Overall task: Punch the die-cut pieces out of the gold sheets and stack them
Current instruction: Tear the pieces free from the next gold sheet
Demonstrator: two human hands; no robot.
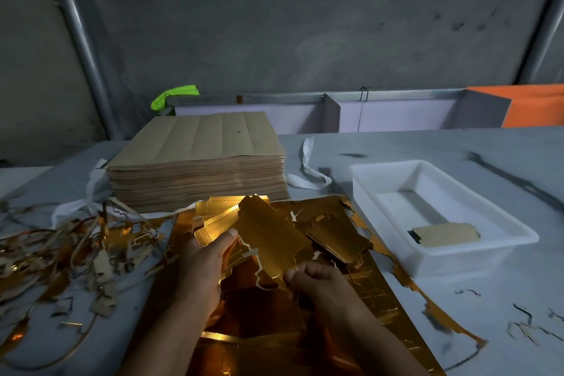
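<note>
Head view, left hand [201, 261], right hand [317, 281] seemingly pinching gold piece [270, 238] edges

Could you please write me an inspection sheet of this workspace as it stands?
Surface: grey table, marked with dark streaks.
Job's things: gold sheet lies flat under the hands; die-cut pieces held above it; tall stack of brown sheets behind; white tray at right holds a punched piece.
Clutter: waste strips heaped at left; small scraps at right; white strap beside the stack.
Grippers: left hand grips the die-cut pieces, thumb on top; right hand pinches their near edge.
Cables: thin wire hangs from the back rail.
Surroundings: grey wall, orange panel, green cloth.
</note>
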